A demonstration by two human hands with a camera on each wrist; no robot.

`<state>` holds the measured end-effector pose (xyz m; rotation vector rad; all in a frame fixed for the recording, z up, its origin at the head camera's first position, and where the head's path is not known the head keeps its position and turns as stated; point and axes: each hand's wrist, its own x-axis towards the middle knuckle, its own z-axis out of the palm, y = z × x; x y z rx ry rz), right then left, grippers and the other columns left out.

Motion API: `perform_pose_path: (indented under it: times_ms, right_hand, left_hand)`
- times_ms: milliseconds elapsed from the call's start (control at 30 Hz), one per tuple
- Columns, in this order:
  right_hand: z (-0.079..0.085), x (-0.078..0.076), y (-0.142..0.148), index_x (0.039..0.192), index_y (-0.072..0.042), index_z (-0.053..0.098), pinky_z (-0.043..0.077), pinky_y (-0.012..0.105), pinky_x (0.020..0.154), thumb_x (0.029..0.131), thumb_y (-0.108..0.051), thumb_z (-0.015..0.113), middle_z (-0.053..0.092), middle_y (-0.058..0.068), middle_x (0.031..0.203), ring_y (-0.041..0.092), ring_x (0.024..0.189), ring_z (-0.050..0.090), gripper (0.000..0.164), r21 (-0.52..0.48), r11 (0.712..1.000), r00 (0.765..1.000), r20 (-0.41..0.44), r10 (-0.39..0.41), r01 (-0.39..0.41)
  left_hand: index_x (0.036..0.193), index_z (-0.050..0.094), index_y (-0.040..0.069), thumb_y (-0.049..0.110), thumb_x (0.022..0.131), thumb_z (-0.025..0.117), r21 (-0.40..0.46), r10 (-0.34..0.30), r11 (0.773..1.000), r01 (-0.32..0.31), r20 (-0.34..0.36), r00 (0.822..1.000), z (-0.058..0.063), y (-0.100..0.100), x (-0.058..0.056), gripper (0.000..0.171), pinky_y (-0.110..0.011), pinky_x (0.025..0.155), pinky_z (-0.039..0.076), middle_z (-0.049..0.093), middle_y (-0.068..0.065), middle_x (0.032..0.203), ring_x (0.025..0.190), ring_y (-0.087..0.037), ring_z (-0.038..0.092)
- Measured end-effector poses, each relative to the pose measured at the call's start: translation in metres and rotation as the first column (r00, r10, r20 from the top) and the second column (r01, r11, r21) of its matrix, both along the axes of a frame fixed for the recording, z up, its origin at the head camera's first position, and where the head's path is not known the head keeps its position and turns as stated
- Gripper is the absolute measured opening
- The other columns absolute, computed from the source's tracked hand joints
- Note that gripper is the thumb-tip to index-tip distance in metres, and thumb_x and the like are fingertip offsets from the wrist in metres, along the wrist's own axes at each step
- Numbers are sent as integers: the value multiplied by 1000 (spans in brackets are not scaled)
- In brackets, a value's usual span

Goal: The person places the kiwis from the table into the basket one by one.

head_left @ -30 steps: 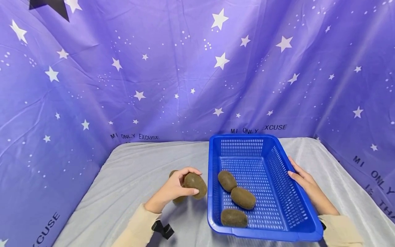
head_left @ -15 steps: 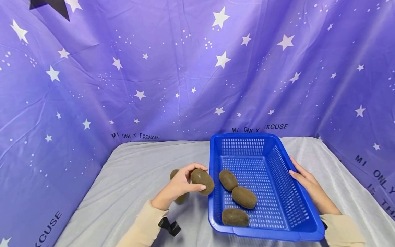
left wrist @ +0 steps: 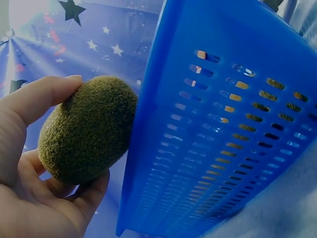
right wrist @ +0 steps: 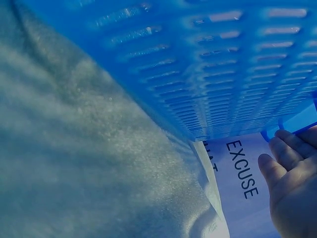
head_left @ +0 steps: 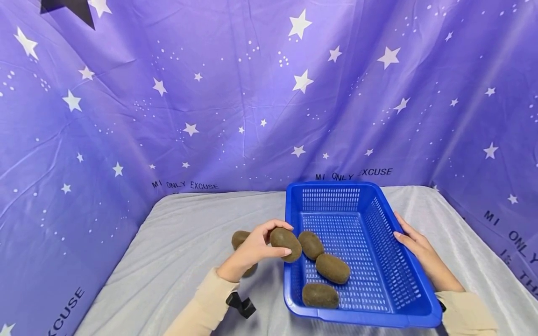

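Observation:
In the head view my left hand [head_left: 256, 249] grips a brown fuzzy kiwi [head_left: 286, 244] at the left rim of a blue plastic basket [head_left: 361, 318]. Thumb and fingers hold this kiwi [left wrist: 89, 130] from its sides in the left wrist view, close to the basket's slotted wall. Several kiwis are in the basket, among them one kiwi [head_left: 320, 296] near its front. My right hand [head_left: 424, 254] holds the basket's right rim, thumb on top. Its fingers [right wrist: 285, 151] lie under the rim in the right wrist view; the thumb is hidden there.
Behind the left hand more kiwis [head_left: 240, 238] lie on the table, partly covered by that hand. A pale grey cloth [head_left: 189, 224] covers the table. A purple star-printed curtain [head_left: 235, 93] closes off the back and sides.
The left hand has carried its kiwi to the right, from beside the basket to over the left rim, uncovering more of the kiwis on the table. My right hand keeps its place on the basket.

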<state>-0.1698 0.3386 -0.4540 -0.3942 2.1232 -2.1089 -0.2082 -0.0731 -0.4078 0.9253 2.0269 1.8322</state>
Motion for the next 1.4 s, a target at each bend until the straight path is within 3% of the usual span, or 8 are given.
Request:
perform_pose_path:
  times_ms: [200, 400, 600, 667, 900, 1267, 1400]
  right_hand:
    - [-1, 0, 0, 152, -25, 0, 51, 26, 83, 104, -21, 32, 23, -10, 149, -2, 113, 51, 58, 19, 1000, 1000, -4, -14, 14]
    - [-1, 1, 0, 152, -28, 2, 53, 31, 82, 104, -21, 31, 26, -12, 147, 4, 112, 54, 57, -17, 1000, 1000, 15, -3, 4]
    - [-1, 0, -1, 152, -28, 2, 51, 27, 83, 104, -21, 31, 19, -11, 151, -1, 113, 50, 57, 21, 1000, 1000, 4, -19, 19]
    - [0, 0, -1, 152, -28, 2, 51, 26, 83, 104, -22, 32, 19, -11, 151, -2, 114, 50, 57, 31, 999, 1000, 3, -23, 23]
    - [0, 0, -3, 152, -23, 0, 49, 22, 84, 104, -21, 31, 18, -10, 151, -6, 114, 47, 57, 48, 999, 1000, -13, -22, 22]
    - [0, 1, -2, 152, -24, 2, 48, 20, 85, 104, -22, 31, 16, -8, 153, -8, 114, 45, 56, 74, 997, 999, -23, -29, 31]
    - [1, 1, -2, 152, -25, 2, 49, 20, 84, 104, -23, 32, 18, -7, 152, -7, 114, 46, 57, 79, 996, 999, -12, -36, 37]
  left_hand:
    - [120, 58, 7, 13, 79, 74, -16, 2, 1000, -2, -7, 1000, -1, 8, -3, 45, -29, 83, 47, 63, -6, 109, 92, -16, 58]
    - [120, 58, 6, 4, 78, 73, -18, -14, 1000, 14, -2, 1000, -3, 16, -7, 45, -28, 84, 47, 59, -11, 118, 95, -16, 57]
    - [120, 57, 5, 1, 77, 72, -50, -9, 999, 10, 11, 1000, -2, 23, -7, 46, -30, 84, 46, 57, -17, 122, 93, -13, 56]
    - [120, 57, 4, -1, 77, 72, -60, -10, 998, 10, 4, 1000, -1, 25, -7, 46, -32, 85, 45, 57, -18, 122, 93, -12, 56]
    - [117, 57, -2, -2, 76, 71, -63, -45, 997, 43, -26, 999, 22, 27, 4, 43, -33, 88, 45, 54, -28, 121, 94, -9, 56]
    - [117, 55, -6, -6, 75, 70, -53, -89, 995, 86, -64, 994, 19, 30, 1, 45, -27, 86, 46, 56, -25, 120, 94, -8, 56]
    - [115, 57, -8, -7, 75, 70, -69, -90, 994, 84, -88, 992, 19, 31, 0, 42, -30, 90, 46, 58, -24, 117, 98, -17, 57]
